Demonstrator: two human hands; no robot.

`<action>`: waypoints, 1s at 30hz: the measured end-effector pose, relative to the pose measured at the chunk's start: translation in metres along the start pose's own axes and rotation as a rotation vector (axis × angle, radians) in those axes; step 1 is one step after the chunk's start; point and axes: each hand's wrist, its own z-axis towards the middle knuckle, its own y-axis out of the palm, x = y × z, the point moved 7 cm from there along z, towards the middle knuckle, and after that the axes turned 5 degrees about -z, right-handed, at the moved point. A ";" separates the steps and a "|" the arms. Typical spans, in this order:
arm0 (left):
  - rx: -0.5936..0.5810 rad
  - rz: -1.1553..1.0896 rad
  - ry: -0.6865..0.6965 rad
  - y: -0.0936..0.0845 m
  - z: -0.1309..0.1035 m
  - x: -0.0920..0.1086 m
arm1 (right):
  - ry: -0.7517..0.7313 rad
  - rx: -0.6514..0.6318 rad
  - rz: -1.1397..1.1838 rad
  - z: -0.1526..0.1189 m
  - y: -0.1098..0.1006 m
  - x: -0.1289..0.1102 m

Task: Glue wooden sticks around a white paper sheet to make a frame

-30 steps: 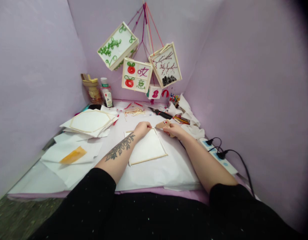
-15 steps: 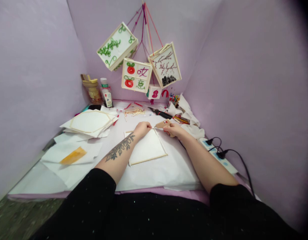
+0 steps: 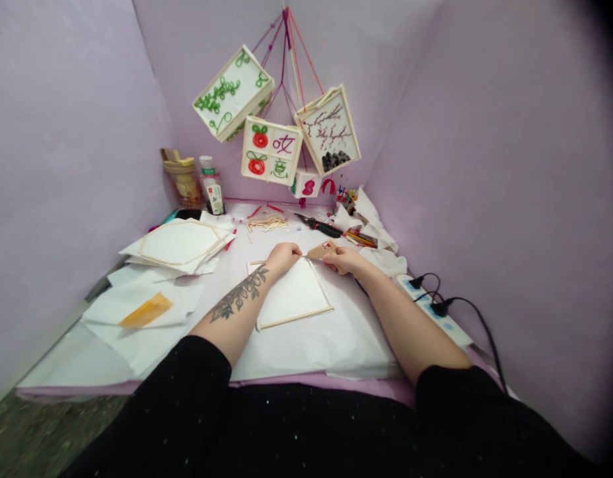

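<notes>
My right hand is wrapped around a tan hot glue gun. The gun's nozzle points left, at the far corner of a sheet of white paper edged with thin wooden sticks. At that same corner my left hand is closed in a pinch, its fingertips just left of the nozzle. What the pinch holds is too small to make out. My left forearm crosses over the left side of the framed sheet and hides part of its edge.
Behind my hands lie a pile of small sticks and black-handled pliers. Stacked papers fill the left side. A power strip with plugged cords runs along the right. Decorated box lanterns hang above; a bottle stands behind.
The glue gun has dipped slightly, bringing its nozzle lower and closer to the frame's corner. My left hand has stayed almost where it was.
</notes>
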 end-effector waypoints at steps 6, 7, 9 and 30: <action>0.007 -0.009 0.001 0.000 -0.001 0.000 | 0.008 0.045 0.044 0.001 -0.003 0.002; 0.007 -0.009 0.001 0.000 -0.001 -0.001 | 0.011 0.038 0.029 0.001 -0.003 0.002; 0.006 -0.007 0.000 0.000 0.000 -0.001 | 0.020 0.026 0.005 0.000 -0.002 0.001; -0.077 0.193 0.000 -0.030 -0.016 0.009 | -0.066 0.087 0.172 -0.009 -0.006 -0.007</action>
